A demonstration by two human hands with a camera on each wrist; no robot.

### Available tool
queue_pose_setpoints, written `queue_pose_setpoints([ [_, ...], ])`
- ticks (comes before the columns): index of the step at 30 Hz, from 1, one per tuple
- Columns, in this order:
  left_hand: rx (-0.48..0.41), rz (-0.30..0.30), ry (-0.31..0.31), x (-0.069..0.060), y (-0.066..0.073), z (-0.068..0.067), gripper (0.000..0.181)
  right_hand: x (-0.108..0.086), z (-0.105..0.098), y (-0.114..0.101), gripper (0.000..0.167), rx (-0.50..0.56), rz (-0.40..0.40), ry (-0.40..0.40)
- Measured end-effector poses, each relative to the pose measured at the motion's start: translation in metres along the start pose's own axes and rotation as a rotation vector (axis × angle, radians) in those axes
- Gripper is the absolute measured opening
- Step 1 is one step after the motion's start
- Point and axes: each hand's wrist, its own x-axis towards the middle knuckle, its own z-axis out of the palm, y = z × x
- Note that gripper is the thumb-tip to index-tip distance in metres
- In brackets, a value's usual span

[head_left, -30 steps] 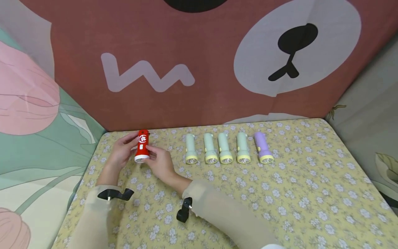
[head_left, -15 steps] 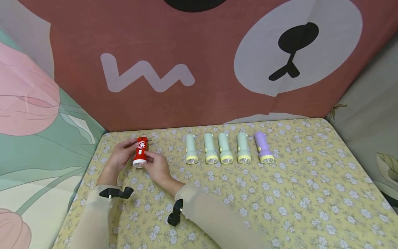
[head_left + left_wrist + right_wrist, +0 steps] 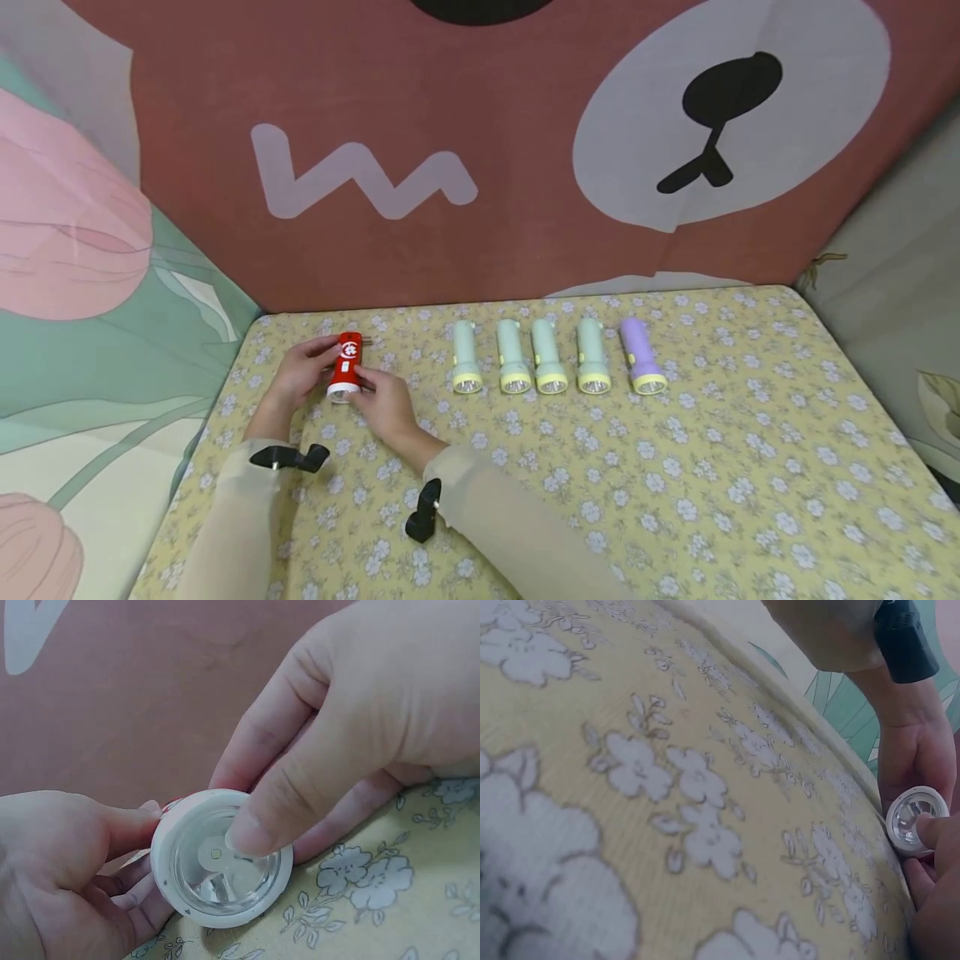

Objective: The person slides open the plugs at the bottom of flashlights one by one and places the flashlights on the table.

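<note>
A red flashlight [image 3: 349, 363] with a white pattern and a white head is held between both hands near the table's back left. Two small metal prongs [image 3: 367, 340] stick out from the right of its tail end. My left hand [image 3: 300, 372] grips its left side. From the right, my right hand [image 3: 387, 405] pinches the body near the head. In the left wrist view, the right thumb [image 3: 259, 829] lies over part of the clear lens [image 3: 214, 877], which faces the camera. The right wrist view catches the white head [image 3: 900, 825] at its right edge.
To the right stand several pale green flashlights [image 3: 546, 354] with yellow heads, in a row. A purple flashlight [image 3: 639, 350] ends that row. Beneath everything is a yellow floral tablecloth [image 3: 675, 483]. A reddish-brown cloth backdrop [image 3: 510, 233] rises behind the table, with fabric at both sides.
The red flashlight and both hands have come slightly toward me from the back edge. Its prongs now show at the tail. Both hands keep their hold; the other flashlights stay put.
</note>
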Motion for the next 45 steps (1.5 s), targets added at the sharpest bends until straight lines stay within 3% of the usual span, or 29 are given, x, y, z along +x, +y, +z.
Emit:
queue_pose_setpoints([
  [9,0.018,-0.008,-0.014,0.0012,0.0034,-0.0032,0.055,0.0009,0.0013,0.0050,0.047,-0.258,-0.072,-0.036],
  [20,0.024,-0.024,0.020,0.0019,0.0086,0.0001,0.054,0.0017,0.0016,0.0056,0.044,-0.314,-0.103,0.000],
  [27,0.026,-0.018,0.047,0.0037,0.0064,0.0003,0.055,0.0007,0.0008,0.0064,0.042,-0.421,-0.170,0.014],
  [33,0.017,-0.026,0.054,0.0020,0.0025,0.0005,0.055,-0.0025,0.0005,0.0050,0.041,-0.433,-0.212,0.020],
  [45,0.017,-0.035,0.045,-0.0024,0.0011,-0.0011,0.061,-0.0067,-0.0007,0.0006,0.045,-0.352,-0.134,-0.028],
])
